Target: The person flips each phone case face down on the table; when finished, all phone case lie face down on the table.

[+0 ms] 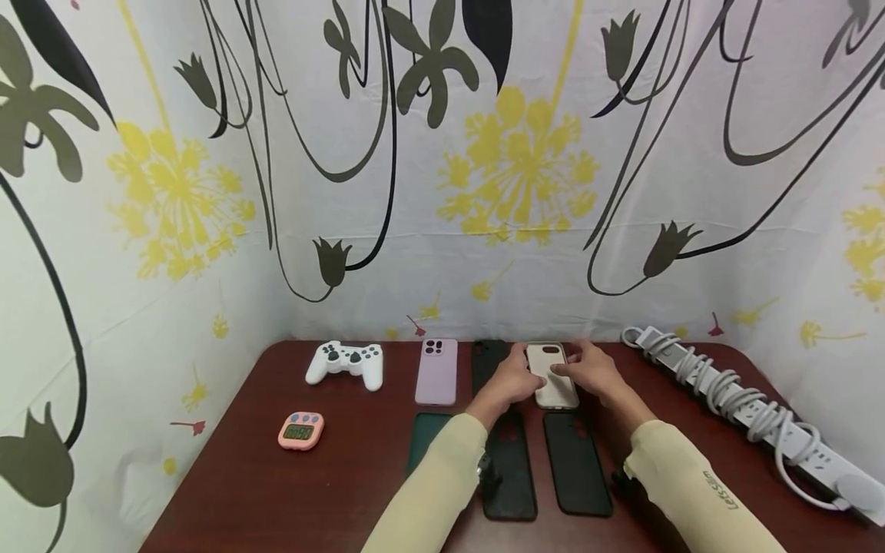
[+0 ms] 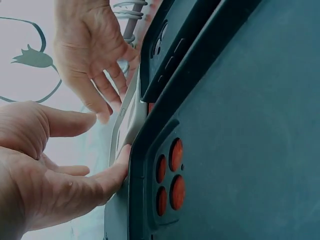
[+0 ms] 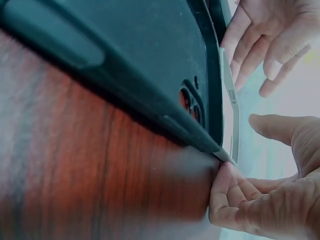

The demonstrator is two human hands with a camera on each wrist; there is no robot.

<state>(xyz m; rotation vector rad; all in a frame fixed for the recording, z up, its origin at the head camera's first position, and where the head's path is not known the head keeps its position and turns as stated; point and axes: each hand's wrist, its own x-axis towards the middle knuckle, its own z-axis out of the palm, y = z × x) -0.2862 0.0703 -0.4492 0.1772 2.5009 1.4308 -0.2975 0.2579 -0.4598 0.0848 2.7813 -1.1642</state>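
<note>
A white phone case (image 1: 555,395) lies at the back of the table, a cutout at its top end. My left hand (image 1: 513,379) touches its left edge with the fingers, the thumb raised above it. On the opposite edge, the fingertips of my right hand (image 1: 596,372) touch the side, bent in the right wrist view, while the thumb stands apart from the case. Left of it lies a black phone case (image 1: 487,359), partly covered by my left hand. Two more dark cases, a larger one (image 1: 510,480) and a smaller one (image 1: 578,465), lie nearer me.
A lilac phone case (image 1: 437,380) and a dark green case (image 1: 423,434), partly behind my left sleeve, lie to the left. Farther left are a white game controller (image 1: 346,364) and a pink timer (image 1: 300,431). A cord-wrapped power strip (image 1: 750,415) runs along the right edge.
</note>
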